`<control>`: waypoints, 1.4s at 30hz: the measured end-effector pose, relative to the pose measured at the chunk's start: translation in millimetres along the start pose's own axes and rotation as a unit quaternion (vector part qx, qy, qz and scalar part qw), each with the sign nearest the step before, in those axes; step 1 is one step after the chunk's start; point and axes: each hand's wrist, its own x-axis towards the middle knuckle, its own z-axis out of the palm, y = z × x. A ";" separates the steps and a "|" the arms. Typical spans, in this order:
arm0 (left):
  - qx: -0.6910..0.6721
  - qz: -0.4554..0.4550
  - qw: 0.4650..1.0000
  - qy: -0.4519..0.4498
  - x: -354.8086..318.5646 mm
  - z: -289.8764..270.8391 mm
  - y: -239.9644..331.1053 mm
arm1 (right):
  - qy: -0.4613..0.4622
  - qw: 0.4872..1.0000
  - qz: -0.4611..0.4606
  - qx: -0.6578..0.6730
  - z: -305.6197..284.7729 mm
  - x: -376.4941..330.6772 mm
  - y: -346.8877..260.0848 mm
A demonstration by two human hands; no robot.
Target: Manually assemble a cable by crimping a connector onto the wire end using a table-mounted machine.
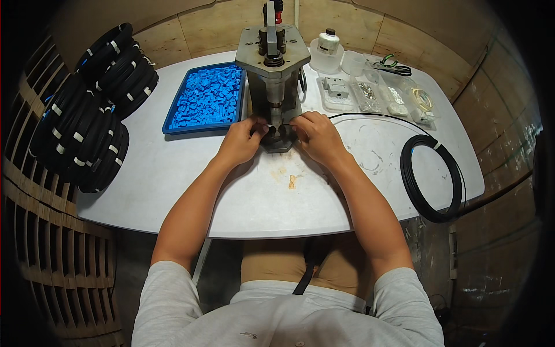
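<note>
Both sets of fingers pinched narrow at base of small metal press, mid-counter. Left hand fingers curled against die area; right hand fingers closed in from other side. Can't tell what's held, part hidden between fingertips. Thin black cable running from right hand out to black cable coil at right counter edge. Blue tray of small blue parts just left of press. Clear bins with metal bits and white bottle behind right. Stack of banded black coils far left. White counter with tan debris near wrists.
</note>
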 end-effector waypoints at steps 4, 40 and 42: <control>-0.001 0.002 1.000 0.001 0.0 -0.4 0.2 | 0.004 1.000 -0.002 0.002 0.7 -0.3 0.5; 0.005 -0.002 1.000 0.003 -0.3 -0.5 0.7 | -0.011 1.000 -0.002 0.011 -0.5 -0.5 2.2; 0.003 0.000 1.000 0.002 0.0 -0.5 0.4 | -0.010 1.000 -0.001 0.008 -1.2 -0.5 1.7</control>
